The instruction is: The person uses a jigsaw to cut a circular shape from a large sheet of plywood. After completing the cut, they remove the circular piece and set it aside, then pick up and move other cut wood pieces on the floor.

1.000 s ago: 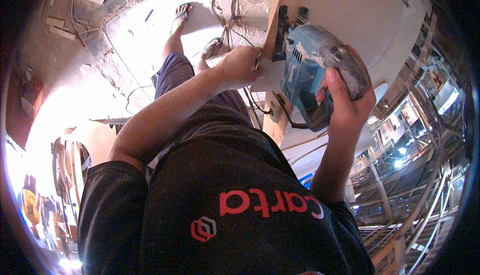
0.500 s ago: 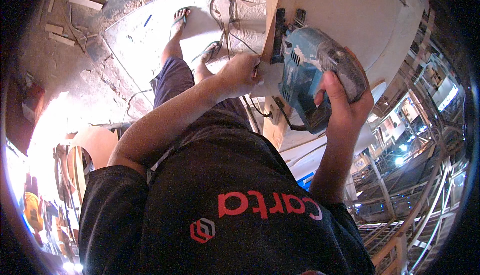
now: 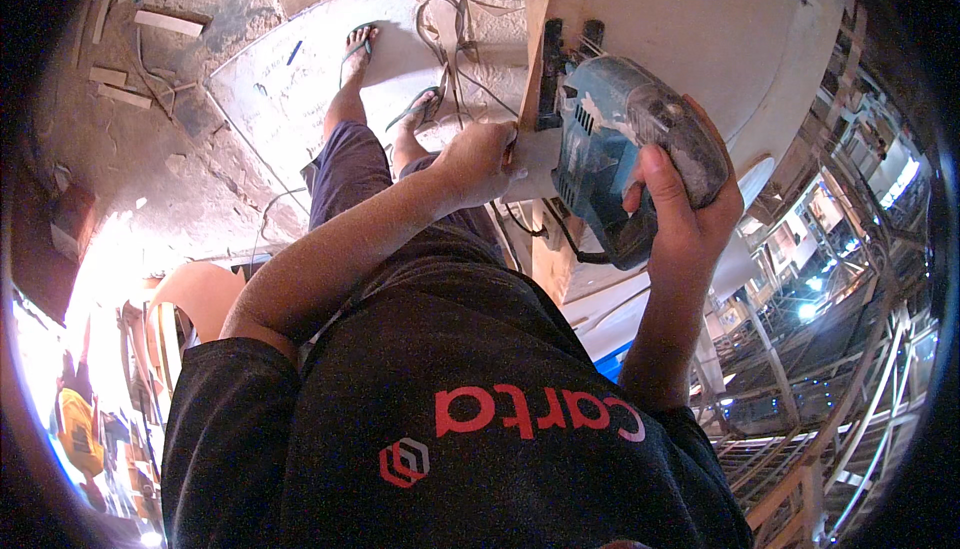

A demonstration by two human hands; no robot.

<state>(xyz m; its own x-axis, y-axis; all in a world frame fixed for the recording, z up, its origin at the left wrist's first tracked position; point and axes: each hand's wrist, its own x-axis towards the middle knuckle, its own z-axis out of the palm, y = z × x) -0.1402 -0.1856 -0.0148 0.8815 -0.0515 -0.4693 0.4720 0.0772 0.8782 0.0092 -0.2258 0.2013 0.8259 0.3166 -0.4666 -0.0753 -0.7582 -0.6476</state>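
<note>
we see a pale board (image 3: 730,19), likely stiff; at its near edge, our blue power tool (image 3: 600,129), probably heavy, best held by its handle, where our right hand (image 3: 692,207) wraps; our left hand (image 3: 480,163) curls, grip unclear.

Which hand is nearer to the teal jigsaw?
Right. The right hand is wrapped around the handle of the jigsaw; the left hand is apart from it, to its left, curled at a pale panel's edge.

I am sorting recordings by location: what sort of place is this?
Probably a woodworking shop: the right hand holds a blue power tool, and wood pieces lie on the dusty floor.
</note>
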